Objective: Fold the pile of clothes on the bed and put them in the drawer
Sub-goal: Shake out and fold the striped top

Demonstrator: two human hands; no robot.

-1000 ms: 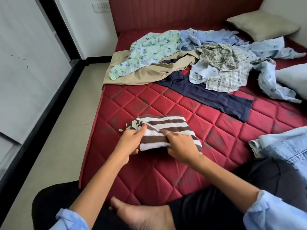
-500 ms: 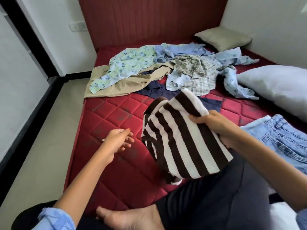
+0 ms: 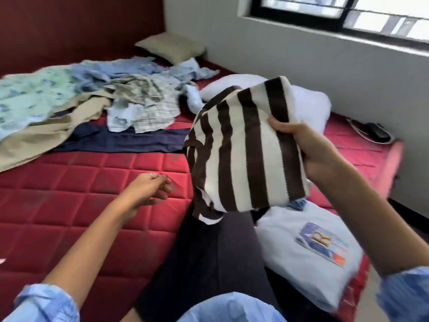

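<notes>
Right hand [image 3: 318, 156] gripping folded brown-and-white striped garment [image 3: 246, 149] raised above lap, left hand [image 3: 148, 191] loosely curled, holding nothing, over red bed [image 3: 81, 180], clothes pile [image 3: 97, 101] far left, white folded shirt [image 3: 308, 249] near right, its printed label blurred, unreadable

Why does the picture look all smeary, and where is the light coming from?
Head view: motion blur smears the pile of clothes and the blue sleeve; the striped top in the right hand looks sharper; daylight enters through the window at upper right.

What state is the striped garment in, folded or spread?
Folded. The striped garment is a compact layered bundle gripped at one edge by the right hand, lifted off the mattress; the left hand holds nothing.
</notes>
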